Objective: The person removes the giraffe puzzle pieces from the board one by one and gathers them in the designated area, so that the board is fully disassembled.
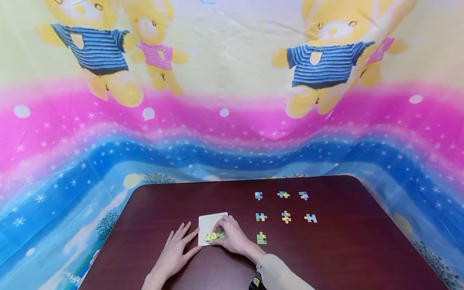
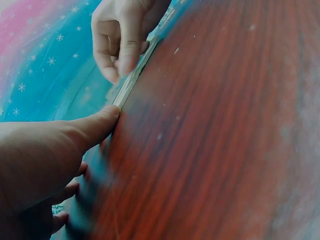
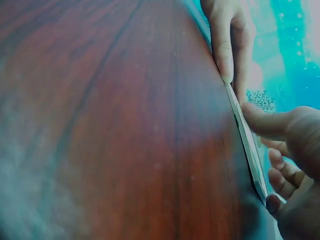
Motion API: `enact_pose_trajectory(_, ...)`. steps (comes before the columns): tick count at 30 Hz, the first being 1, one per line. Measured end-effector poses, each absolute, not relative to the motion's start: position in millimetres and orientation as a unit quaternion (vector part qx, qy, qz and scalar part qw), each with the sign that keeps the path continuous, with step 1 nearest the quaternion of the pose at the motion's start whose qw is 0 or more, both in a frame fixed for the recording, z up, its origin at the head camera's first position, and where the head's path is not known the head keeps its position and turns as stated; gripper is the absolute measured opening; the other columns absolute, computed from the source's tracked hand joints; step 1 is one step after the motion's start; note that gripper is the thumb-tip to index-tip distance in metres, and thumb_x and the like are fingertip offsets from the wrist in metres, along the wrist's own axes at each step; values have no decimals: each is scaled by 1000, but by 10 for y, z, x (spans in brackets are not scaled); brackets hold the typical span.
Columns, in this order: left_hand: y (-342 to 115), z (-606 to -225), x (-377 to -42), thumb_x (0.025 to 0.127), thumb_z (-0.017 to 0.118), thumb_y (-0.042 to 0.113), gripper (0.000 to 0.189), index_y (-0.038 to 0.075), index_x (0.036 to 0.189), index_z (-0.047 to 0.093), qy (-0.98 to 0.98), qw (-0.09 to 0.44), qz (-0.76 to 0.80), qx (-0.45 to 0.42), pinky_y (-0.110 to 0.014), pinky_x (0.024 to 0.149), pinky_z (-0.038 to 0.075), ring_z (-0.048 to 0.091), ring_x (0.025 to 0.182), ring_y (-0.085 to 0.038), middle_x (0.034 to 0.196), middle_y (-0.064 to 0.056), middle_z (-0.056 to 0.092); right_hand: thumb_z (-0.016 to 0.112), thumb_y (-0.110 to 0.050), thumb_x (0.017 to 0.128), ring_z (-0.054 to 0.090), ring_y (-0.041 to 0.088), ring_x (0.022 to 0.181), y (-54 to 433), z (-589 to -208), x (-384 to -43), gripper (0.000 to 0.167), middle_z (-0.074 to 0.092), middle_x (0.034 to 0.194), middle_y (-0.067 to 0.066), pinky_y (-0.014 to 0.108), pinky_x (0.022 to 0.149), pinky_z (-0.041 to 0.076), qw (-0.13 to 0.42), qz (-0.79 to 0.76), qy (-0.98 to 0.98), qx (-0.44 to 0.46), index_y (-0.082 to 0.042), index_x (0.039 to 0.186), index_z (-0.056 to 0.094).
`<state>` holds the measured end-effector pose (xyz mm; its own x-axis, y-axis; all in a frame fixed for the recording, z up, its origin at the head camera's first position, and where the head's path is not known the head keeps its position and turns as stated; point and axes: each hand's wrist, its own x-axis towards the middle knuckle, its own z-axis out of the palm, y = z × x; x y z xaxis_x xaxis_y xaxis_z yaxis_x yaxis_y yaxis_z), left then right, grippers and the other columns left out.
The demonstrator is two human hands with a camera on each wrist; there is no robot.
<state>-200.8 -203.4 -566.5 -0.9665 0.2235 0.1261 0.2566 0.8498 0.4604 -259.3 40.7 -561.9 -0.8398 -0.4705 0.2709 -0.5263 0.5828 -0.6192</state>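
A pale square puzzle board (image 1: 206,220) lies flat on the table. Along its near edge sit yellow-green jigsaw pieces (image 1: 210,237). My right hand (image 1: 233,237) reaches over the board's right side, thumb and fingers bent in a pinch on a green jigsaw piece (image 1: 220,233), which they partly cover. With its fingers spread, my left hand (image 1: 175,251) lies to the left, thumb and forefinger touching the board's left edge. The left wrist view shows that thumb (image 2: 102,122) against the thin board edge (image 2: 132,80). From the right wrist camera the pieces are hidden.
Several loose jigsaw pieces are spaced in rows right of the board, among them a blue one (image 1: 258,195), a yellow one (image 1: 286,217) and a green one (image 1: 262,238). The dark wooden table (image 1: 337,249) ends at a printed bear curtain (image 1: 232,133).
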Motion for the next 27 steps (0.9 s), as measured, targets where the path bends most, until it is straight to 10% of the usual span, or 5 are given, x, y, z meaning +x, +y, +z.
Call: enact_pose_trajectory(27, -2024, -5658, -2008, 101, 78, 46, 59, 21, 153, 68, -960, 42, -245, -125, -75, 130, 28, 40, 163, -46, 170, -18, 51, 92, -8, 89, 56, -1, 73, 478, -5523, -2655, 25, 69, 90, 7, 17, 68, 49, -29, 530, -813, 242, -6, 105, 72)
